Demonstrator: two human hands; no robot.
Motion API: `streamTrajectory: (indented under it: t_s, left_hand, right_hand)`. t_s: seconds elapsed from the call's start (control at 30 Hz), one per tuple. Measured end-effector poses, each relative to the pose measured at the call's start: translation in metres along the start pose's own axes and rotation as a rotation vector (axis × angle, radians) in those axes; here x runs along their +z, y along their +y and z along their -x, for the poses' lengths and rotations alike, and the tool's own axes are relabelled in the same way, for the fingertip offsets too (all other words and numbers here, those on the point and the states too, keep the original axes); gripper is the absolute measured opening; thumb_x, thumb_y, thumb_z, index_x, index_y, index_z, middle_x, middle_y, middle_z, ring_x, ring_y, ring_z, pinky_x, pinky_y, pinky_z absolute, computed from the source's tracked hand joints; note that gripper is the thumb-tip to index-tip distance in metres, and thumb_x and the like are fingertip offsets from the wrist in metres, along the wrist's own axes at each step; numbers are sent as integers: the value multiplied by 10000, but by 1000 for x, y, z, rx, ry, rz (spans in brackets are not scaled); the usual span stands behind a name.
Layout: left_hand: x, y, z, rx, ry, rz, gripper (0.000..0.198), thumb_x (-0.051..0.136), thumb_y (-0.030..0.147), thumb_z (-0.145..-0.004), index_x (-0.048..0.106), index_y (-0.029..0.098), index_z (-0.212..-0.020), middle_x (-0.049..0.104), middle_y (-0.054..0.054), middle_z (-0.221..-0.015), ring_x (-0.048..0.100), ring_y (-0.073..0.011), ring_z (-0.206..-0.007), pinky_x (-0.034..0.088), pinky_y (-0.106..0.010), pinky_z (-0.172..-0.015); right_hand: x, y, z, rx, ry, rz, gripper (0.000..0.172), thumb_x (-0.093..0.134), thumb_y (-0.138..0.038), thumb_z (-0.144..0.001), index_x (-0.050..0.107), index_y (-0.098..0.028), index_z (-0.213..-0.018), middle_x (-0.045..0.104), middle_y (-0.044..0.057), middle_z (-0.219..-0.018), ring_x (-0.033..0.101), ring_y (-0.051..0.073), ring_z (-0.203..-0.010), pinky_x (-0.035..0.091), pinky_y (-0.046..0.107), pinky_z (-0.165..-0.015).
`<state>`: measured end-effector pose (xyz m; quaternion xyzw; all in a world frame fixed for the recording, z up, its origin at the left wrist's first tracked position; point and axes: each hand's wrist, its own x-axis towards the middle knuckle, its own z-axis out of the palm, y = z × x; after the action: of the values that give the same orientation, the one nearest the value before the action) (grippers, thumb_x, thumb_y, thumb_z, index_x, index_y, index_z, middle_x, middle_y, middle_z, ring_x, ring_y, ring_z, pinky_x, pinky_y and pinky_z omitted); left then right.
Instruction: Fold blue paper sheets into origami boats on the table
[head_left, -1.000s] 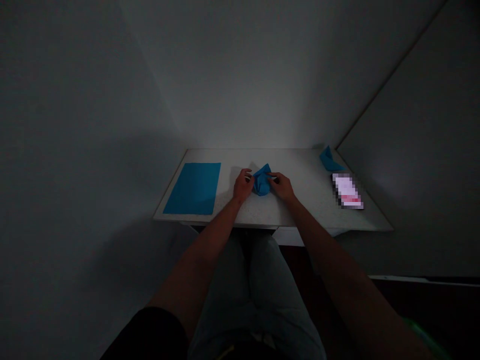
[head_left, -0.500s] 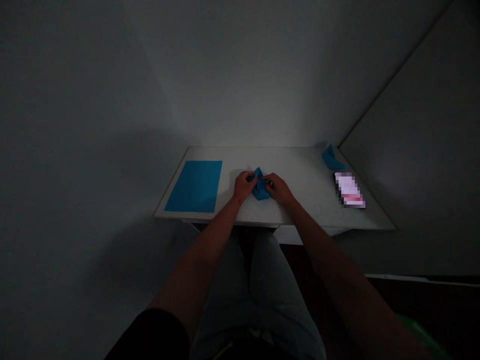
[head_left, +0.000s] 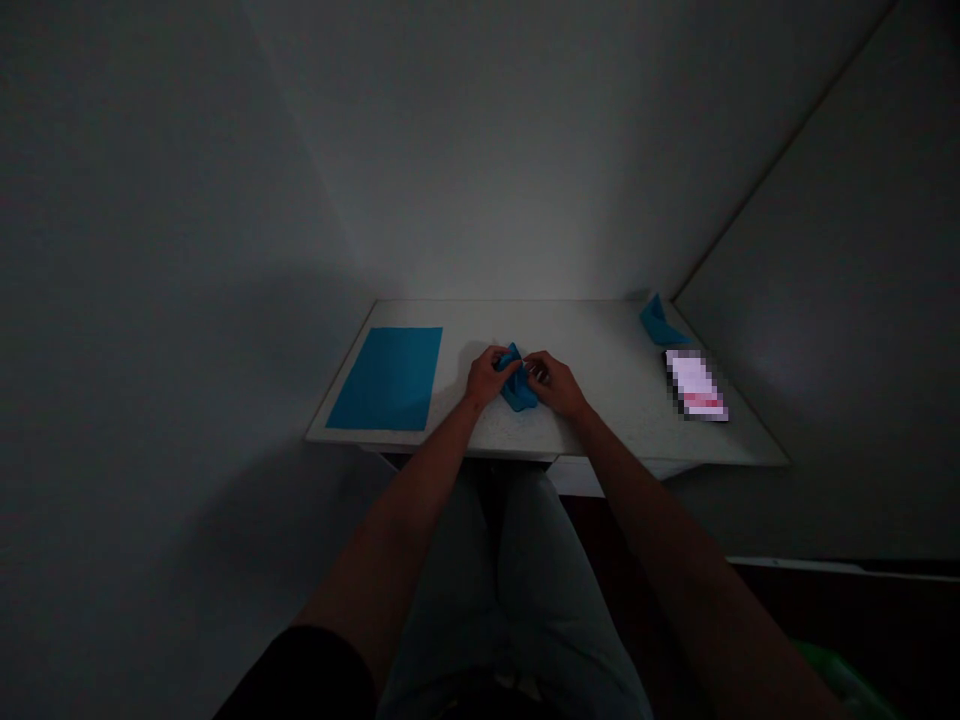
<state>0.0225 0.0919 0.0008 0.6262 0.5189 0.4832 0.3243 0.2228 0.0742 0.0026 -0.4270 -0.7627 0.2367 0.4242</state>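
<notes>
A folded blue paper boat (head_left: pixel 519 396) is between my two hands, just above or on the middle of the white table. My left hand (head_left: pixel 487 376) pinches its left side, thumb across the near face. From the right, my right hand (head_left: pixel 555 382) grips the boat's other side with thumb and bent fingers. The fingertips partly cover the upper folds, so their exact shape is hard to make out.
The white table (head_left: pixel 600 430) stands against the walls. A flat blue sheet of paper (head_left: pixel 388 380) lies at the left. Another blue paper boat (head_left: pixel 658 324) sits at the back right corner, with a phone (head_left: pixel 696 384) with a blurred screen in front of it.
My fingers have shifted slightly on the boat, and its upper folds look more bent and tilted. The whole view has moved a little. Both hands still hold the boat.
</notes>
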Motion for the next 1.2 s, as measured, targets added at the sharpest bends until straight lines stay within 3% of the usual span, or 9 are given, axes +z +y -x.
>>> streamTrajectory:
  t_s: [0.27, 0.47, 0.63, 0.77, 0.87, 0.97, 1.2]
  left_hand:
    - [0, 0, -1, -1, -50, 27, 293, 847, 276, -845, 682, 225, -1082, 780, -44, -1086, 732, -185, -994, 560, -317, -927]
    - [0, 5, 1, -15, -29, 3, 351, 897, 341, -803, 691, 216, -1058, 778, -37, -1024, 727, -176, -921, 563, -303, -876]
    - [-1, 8, 1, -16, -11, -3, 261, 847, 275, -840, 699, 214, -1046, 778, -51, -1038, 730, -187, -958, 564, -318, -902]
    - [-3, 9, 1, -18, -23, 28, 334, 890, 291, -794, 701, 214, -1058, 775, -54, -1037, 731, -196, -948, 564, -313, -865]
    - [-4, 12, 2, 1, -76, 43, 228, 839, 294, -841, 719, 213, -1018, 780, -42, -1018, 730, -186, -928, 556, -302, -851]
    - [-5, 15, 3, 8, -115, 17, 165, 816, 310, -852, 738, 208, -955, 773, -24, -940, 708, -171, -849, 542, -289, -801]
    - [-5, 13, 2, 21, -135, 67, 257, 864, 379, -797, 742, 199, -933, 746, -8, -860, 669, -152, -766, 525, -273, -739]
  right_hand:
    - [0, 1, -1, 7, 34, 75, 287, 609, -248, -848, 645, -243, -1133, 732, 63, -1096, 679, 187, -787, 573, 335, -731]
    - [-1, -1, -1, 22, -13, 109, 260, 601, -236, -873, 647, -248, -1129, 744, 36, -976, 685, 194, -758, 570, 336, -729]
    - [-1, -2, -1, 60, -9, 35, 385, 658, -291, -873, 622, -263, -1255, 776, 43, -1014, 688, 186, -710, 570, 316, -672]
    - [0, 1, -2, 59, 0, -17, 350, 671, -335, -883, 669, -253, -1224, 788, 60, -1065, 699, 193, -750, 578, 325, -694]
    - [1, 5, -4, 97, 16, -52, 354, 654, -365, -904, 701, -246, -1233, 788, 47, -989, 695, 194, -744, 569, 320, -687]
    - [2, 11, -7, 133, 25, -83, 302, 632, -395, -911, 743, -241, -1146, 772, 27, -889, 688, 196, -733, 556, 318, -686]
    - [6, 20, -13, 203, 65, -82, 272, 659, -482, -887, 758, -235, -942, 741, 16, -783, 681, 207, -721, 511, 330, -696]
